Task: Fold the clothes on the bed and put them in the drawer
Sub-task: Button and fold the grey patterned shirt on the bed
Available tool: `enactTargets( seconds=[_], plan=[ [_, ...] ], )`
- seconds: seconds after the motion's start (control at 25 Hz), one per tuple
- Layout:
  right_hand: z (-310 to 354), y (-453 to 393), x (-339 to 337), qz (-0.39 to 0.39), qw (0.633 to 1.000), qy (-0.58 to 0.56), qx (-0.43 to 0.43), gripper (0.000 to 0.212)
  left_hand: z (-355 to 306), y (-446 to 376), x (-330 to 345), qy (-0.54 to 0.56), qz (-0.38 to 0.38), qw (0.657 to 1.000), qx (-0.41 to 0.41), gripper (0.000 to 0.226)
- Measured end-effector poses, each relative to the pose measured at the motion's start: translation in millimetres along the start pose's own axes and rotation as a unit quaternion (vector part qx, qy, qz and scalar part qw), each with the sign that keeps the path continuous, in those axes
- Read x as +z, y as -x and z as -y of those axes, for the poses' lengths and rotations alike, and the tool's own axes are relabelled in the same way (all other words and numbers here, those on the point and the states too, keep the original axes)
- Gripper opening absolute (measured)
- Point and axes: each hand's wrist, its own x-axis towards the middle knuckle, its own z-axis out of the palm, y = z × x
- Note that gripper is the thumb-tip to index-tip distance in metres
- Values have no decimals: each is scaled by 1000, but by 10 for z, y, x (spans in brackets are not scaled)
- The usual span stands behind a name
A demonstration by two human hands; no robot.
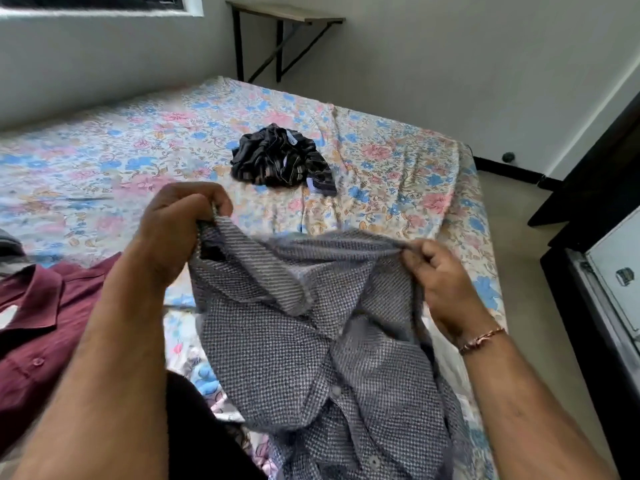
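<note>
A grey checked shirt [311, 341] hangs in front of me over the near edge of the bed [104, 150]. My left hand [173, 230] grips its upper left corner in a fist. My right hand [440, 271] pinches the upper right edge, so the top edge stretches between both hands. A maroon collared shirt [38, 323] lies flat on the bed at the left, partly behind my left forearm. A crumpled dark striped garment [280, 161] sits in the middle of the floral bedsheet, farther away.
A dark cabinet [588, 306] with a pale open compartment [620, 268] stands at the right, across a strip of floor. A small wall-mounted table [287, 15] is beyond the bed's far corner. A grey bit of cloth [10, 247] shows at the left edge.
</note>
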Motion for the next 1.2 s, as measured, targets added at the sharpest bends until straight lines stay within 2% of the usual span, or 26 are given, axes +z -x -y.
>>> enactTargets(
  seconds=[0.04, 0.12, 0.16, 0.2, 0.24, 0.28, 0.32, 0.36, 0.44, 0.48, 0.52, 0.56, 0.6, 0.64, 0.68, 0.76, 0.84, 0.88, 0.96, 1.0, 1.08, 1.12, 1.16, 1.2],
  plan=[
    [193, -100, 8, -37, 998, -36, -34, 23, -65, -68, -56, 30, 2, 999, 14, 12],
    [663, -327, 31, -142, 982, 8, -126, 24, -200, -281, -90, 49, -8, 998, 29, 20],
    [923, -429, 28, -220, 955, 49, -192, 16, -247, -409, -101, 8, -22, 999, 48, 25],
    [1143, -474, 33, -290, 913, 104, -268, 11, -230, -496, -115, -67, -23, 994, 82, 29],
    [1315, -462, 79, -333, 866, 153, -340, 10, -152, -555, -142, -166, -23, 978, 120, 31],
    [1378, -401, 161, -341, 834, 190, -390, 11, -72, -538, -167, -268, -36, 950, 158, 28],
    [1345, -297, 284, -313, 826, 216, -416, 12, 13, -453, -157, -331, -37, 925, 184, 22],
    [1225, -160, 441, -252, 840, 231, -423, 15, 72, -324, -108, -350, -6, 918, 188, 31],
    [792, 146, 782, -87, 873, 270, -396, 24, 257, -114, 92, -317, 127, 924, 173, 75],
    [559, 301, 934, -24, 878, 299, -372, 28, 342, -44, 252, -334, 198, 906, 170, 89],
    [368, 447, 1050, 18, 881, 327, -341, 33, 444, -6, 411, -384, 264, 868, 169, 91],
    [243, 561, 1117, 39, 885, 357, -297, 38, 510, 22, 559, -460, 324, 811, 160, 82],
    [166, 643, 1146, 47, 886, 396, -236, 45, 576, 32, 644, -526, 367, 756, 131, 66],
    [99, 683, 1132, 48, 875, 450, -175, 52, 610, 16, 674, -562, 387, 725, 93, 51],
    [59, 705, 1077, 58, 846, 516, -124, 59, 628, -6, 660, -566, 390, 724, 58, 38],
    [48, 712, 899, 100, 777, 618, -67, 59, 637, -13, 558, -531, 377, 758, 35, 24],
    [121, 679, 723, 134, 749, 648, -32, 41, 528, -42, 401, -445, 356, 820, 47, 25],
    [162, 634, 626, 133, 746, 653, -15, 31, 441, -43, 310, -367, 355, 859, 28, 27],
    [220, 496, 438, 98, 760, 642, 27, 22, 238, -20, 194, -199, 344, 917, -30, 30],
    [277, 398, 351, 59, 784, 618, 21, 22, 173, -20, 163, -161, 317, 934, -34, 32],
    [436, 179, 241, -76, 854, 508, -81, 23, 179, -46, 108, -159, 235, 959, -10, 31],
    [541, 59, 242, -144, 877, 431, -157, 22, 209, -65, 83, -177, 186, 966, 2, 26],
    [663, -56, 293, -187, 882, 362, -237, 23, 240, -87, 56, -196, 144, 970, 14, 22],
    [774, -164, 391, -196, 879, 308, -307, 27, 285, -101, 19, -210, 107, 972, 22, 20]
  ],
)
